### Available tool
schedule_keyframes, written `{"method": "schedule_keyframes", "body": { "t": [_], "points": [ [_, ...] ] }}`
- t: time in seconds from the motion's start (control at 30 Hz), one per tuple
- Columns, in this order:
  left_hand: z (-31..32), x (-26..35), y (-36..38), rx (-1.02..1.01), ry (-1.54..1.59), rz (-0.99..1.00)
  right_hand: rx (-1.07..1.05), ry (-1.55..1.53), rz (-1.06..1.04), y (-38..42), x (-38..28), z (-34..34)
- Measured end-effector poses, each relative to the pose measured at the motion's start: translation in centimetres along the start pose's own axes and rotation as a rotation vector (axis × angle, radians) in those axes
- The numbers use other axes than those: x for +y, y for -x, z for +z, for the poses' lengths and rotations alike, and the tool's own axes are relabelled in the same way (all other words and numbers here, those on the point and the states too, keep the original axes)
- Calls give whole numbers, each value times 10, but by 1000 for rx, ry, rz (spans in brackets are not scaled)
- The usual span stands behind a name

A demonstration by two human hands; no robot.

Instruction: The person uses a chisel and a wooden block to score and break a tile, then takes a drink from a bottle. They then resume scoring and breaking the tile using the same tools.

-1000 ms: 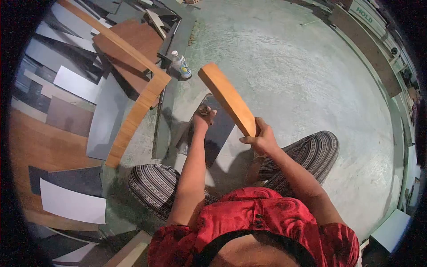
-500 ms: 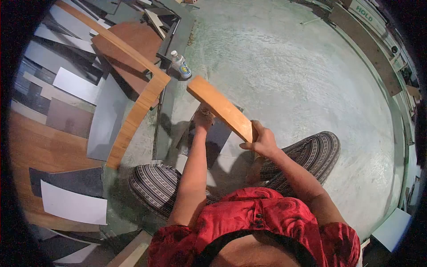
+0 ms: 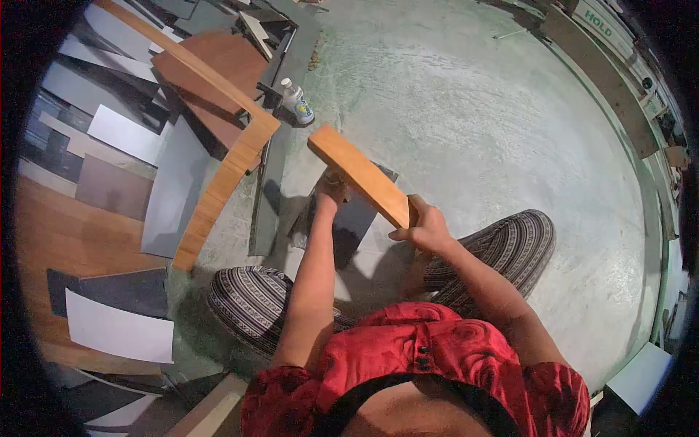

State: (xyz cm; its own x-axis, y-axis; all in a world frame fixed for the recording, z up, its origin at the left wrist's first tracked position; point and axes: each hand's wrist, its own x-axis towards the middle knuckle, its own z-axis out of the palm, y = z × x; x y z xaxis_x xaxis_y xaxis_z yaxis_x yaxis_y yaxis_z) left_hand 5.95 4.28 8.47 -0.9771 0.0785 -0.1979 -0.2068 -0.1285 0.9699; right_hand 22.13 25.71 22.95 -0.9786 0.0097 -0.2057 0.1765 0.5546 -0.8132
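Observation:
An orange-brown wooden board [image 3: 360, 175] slants in front of me, raised above the floor. My right hand [image 3: 426, 227] is closed around its near right end, the thumb on the near side. Below the board's far left part is my left hand [image 3: 333, 189], its fingers curled and partly hidden by the board. What those fingers hold, if anything, I cannot make out. Dark flat pieces [image 3: 348, 222] and a pale sheet lie on the floor beneath the board, between my legs.
A labelled plastic bottle [image 3: 297, 102] stands beyond the board. On the left, a long wooden strip [image 3: 226, 197] lies near many stacked panels, including a brown board [image 3: 211, 80] and a white sheet [image 3: 120, 326]. Long planks [image 3: 597, 80] line the right side of the concrete floor [image 3: 466, 109].
The board and both hands have shifted only slightly, and the whole view has tilted a little. My right hand keeps the same grip on the board.

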Motion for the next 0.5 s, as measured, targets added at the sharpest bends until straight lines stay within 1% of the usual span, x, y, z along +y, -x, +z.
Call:
{"method": "schedule_keyframes", "body": {
  "t": [0.03, 0.07, 0.1, 0.13, 0.2, 0.23, 0.3, 0.33, 0.4, 0.43, 0.47, 0.5],
  "points": [
    [-6, -6, -4, -19, 28, -8, -9, -2, 0, -3, 4, 1],
    [-13, -11, -8, -37, 56, -15, 39, -99, -63, -8, 9, 3],
    [-19, -18, -10, -30, 176, 65, 87, -197, -125, -11, 12, 4],
    [-21, -15, -8, -19, 174, 64, 76, -200, -127, -14, 13, 5],
    [-24, -10, -4, 55, -239, 24, 117, -234, -216, -19, 13, 4],
    [-25, -11, -5, 61, -240, 23, 112, -236, -218, -21, 13, 4],
    [-25, -16, -8, 28, -427, 110, 50, -89, -203, -22, 10, 3],
    [-26, -21, -11, 11, -520, 154, 47, -88, -207, -23, 10, 3],
    [-28, -31, -19, -24, -706, 244, -84, 172, -162, -24, 11, 4],
    [-26, -33, -23, -115, -426, 559, -58, 210, -142, -23, 12, 8],
    [-28, -35, -23, -115, -424, 562, -56, 211, -143, -21, 14, 8],
    [-31, -39, -20, -75, -456, 477, -39, 204, -167, -20, 15, 8]
  ]
}}
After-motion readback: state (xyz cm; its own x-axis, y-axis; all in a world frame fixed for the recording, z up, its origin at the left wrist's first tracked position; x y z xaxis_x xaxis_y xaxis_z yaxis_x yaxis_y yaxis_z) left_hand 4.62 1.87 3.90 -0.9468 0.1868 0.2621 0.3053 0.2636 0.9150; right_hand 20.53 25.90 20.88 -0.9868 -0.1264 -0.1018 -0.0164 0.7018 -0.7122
